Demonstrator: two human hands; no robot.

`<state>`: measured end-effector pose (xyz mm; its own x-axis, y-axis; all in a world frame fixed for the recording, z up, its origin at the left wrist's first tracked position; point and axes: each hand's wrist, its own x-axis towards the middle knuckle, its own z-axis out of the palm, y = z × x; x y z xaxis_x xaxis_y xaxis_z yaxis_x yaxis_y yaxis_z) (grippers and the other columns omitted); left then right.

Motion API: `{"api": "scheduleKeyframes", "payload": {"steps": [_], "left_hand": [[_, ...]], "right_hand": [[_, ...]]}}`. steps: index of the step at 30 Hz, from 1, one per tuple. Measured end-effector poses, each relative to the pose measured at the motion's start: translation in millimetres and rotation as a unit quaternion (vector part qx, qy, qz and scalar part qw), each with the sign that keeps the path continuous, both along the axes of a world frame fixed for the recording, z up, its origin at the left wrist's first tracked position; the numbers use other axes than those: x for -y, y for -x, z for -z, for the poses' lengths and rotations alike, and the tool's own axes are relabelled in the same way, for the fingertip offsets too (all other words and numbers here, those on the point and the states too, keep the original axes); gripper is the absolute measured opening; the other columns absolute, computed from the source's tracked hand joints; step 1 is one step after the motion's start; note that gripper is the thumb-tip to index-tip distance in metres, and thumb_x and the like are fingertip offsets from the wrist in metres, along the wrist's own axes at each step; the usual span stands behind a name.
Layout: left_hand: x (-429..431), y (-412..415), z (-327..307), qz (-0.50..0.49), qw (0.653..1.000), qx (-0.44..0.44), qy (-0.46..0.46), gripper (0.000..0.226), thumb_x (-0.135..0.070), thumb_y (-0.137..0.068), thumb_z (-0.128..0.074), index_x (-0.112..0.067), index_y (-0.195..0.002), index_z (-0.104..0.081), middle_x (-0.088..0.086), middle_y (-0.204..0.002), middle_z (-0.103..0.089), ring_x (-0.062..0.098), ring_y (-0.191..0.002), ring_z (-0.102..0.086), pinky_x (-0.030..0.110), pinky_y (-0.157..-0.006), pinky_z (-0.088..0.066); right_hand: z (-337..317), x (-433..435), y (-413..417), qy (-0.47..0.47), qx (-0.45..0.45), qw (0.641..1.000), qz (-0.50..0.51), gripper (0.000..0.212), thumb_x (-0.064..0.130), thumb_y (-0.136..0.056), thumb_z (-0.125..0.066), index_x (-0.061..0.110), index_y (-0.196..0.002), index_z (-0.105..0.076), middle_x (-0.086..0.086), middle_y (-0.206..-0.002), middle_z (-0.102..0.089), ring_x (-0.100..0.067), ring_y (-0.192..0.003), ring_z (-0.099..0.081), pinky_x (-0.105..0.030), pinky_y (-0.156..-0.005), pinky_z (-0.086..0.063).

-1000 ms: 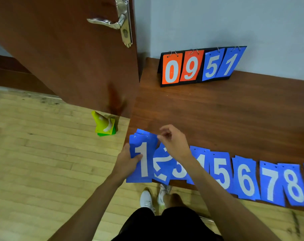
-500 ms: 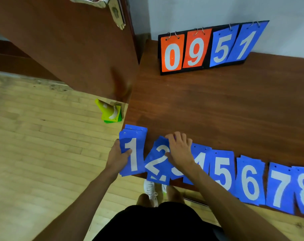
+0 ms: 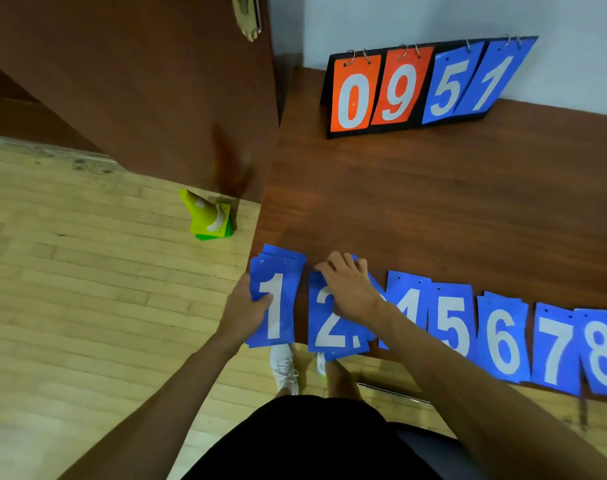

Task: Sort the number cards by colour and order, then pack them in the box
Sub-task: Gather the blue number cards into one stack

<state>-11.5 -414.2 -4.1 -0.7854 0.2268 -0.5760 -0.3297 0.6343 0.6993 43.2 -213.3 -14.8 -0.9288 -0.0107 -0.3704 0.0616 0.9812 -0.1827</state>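
At the near edge of a dark brown wooden table point(image 3: 399, 209), a person's left hand point(image 3: 245, 311) grips a stack of blue number cards topped by a white 1 point(image 3: 281, 306), thumb across the face and fingers behind. Just beside it, the right hand point(image 3: 350, 289) lies on a blue stack topped by a 2 point(image 3: 324, 329), fingers curled at its upper edge; whether they pinch it is unclear. Rightward, blue cards 4 to 8 point(image 3: 503, 341) lie in an overlapping row. On the pale wood floor point(image 3: 70, 271) to the left stands a yellow-green cone point(image 3: 205, 216). Farthest, against the wall, a black flip scoreboard point(image 3: 399, 95) shows orange 0 and 9, blue 5 and 1.
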Motion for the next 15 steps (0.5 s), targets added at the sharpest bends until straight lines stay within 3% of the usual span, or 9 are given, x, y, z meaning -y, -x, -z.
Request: {"api": "scheduleKeyframes", "payload": {"steps": [5, 10, 15], "left_hand": [[-4, -9, 7, 0.01, 0.999, 0.02, -0.024, 0.026, -0.013, -0.09, -0.055, -0.024, -0.113, -0.049, -0.003, -0.105, -0.059, 0.019, -0.095, -0.059, 0.039, -0.08, -0.05], [-4, -17, 14, -0.006, 0.999, 0.029, -0.022, 0.023, -0.015, -0.089, -0.057, -0.025, -0.108, -0.048, -0.003, -0.104, -0.06, 0.021, -0.096, -0.06, 0.043, -0.084, -0.052], [-9, -9, 9, -0.031, 0.999, 0.018, -0.039, 0.025, -0.014, -0.091, -0.056, -0.027, -0.11, -0.048, -0.005, -0.105, -0.06, 0.02, -0.097, -0.061, 0.039, -0.081, -0.052]], "right_hand": [[4, 3, -12, 0.011, 0.019, 1.0, -0.009, 0.056, 0.013, -0.079, -0.063, 0.017, -0.13, -0.04, -0.005, -0.13, -0.037, -0.029, -0.117, -0.039, -0.042, -0.09, -0.03], [7, 4, -12, 0.035, 0.044, 0.996, 0.062, 0.06, 0.009, -0.076, -0.067, 0.02, -0.127, -0.039, -0.006, -0.125, -0.039, -0.03, -0.113, -0.04, -0.047, -0.097, -0.033], [7, -10, -10, 0.121, 0.052, 0.985, 0.111, 0.051, 0.003, -0.081, -0.064, 0.012, -0.127, -0.044, -0.011, -0.129, -0.035, -0.032, -0.114, -0.04, -0.038, -0.091, -0.04]]}}
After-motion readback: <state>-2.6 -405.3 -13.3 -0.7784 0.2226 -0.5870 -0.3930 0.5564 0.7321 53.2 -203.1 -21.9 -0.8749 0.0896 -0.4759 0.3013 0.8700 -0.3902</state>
